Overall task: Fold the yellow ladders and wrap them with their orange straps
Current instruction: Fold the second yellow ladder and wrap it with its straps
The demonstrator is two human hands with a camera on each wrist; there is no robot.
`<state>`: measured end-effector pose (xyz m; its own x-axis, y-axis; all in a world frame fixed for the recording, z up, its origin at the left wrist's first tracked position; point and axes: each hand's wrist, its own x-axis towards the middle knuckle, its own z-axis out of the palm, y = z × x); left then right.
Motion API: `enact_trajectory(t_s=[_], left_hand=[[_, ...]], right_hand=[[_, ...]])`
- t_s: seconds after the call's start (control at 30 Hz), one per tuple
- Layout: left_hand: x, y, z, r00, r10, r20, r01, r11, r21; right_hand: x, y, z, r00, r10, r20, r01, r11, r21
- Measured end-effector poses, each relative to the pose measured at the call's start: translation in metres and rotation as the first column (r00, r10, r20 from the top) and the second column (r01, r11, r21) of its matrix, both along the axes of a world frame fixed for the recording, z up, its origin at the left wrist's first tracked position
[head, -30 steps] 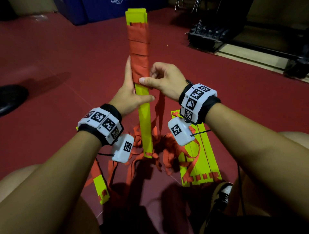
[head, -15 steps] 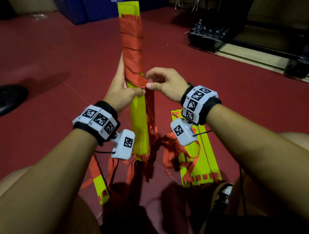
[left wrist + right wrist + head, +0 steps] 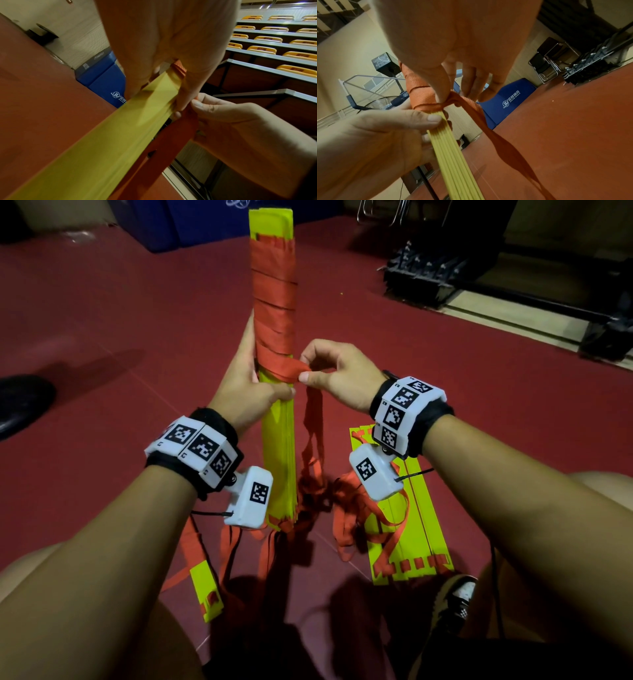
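While left hand [image 3: 246, 385] steadies ladder [image 3: 277, 446], right hand [image 3: 339, 378] pinches strap [image 3: 291, 369]

Dim indoor light, dark shadows near the body, wide-angle edge distortion, motion-blurred wrist views.

Folded ladder bundle [image 3: 278, 446]: bright yellow slats. Strap [image 3: 274, 302] wound round its upper part: solid orange. Second ladder [image 3: 416, 529] on the floor: yellow, with orange strap tabs. Floor [image 3: 120, 320]: dark red. Wrist bands [image 3: 195, 446]: white, carrying black-and-white square marker patterns. Mat [image 3: 510, 102]: blue, white lettering.
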<state>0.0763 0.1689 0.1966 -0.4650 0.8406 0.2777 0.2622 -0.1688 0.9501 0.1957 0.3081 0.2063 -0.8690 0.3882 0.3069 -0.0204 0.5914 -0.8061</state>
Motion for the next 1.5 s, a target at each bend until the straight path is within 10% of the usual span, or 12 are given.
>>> enact_trajectory(t_s=[1.5], left_hand=[[-0.006,-0.001,-0.001,0.993,0.087,-0.086,-0.092,0.994,-0.055]], right_hand=[[0.007,-0.010,0.016,0.985,-0.044,0.164,0.062,0.992,-0.105]])
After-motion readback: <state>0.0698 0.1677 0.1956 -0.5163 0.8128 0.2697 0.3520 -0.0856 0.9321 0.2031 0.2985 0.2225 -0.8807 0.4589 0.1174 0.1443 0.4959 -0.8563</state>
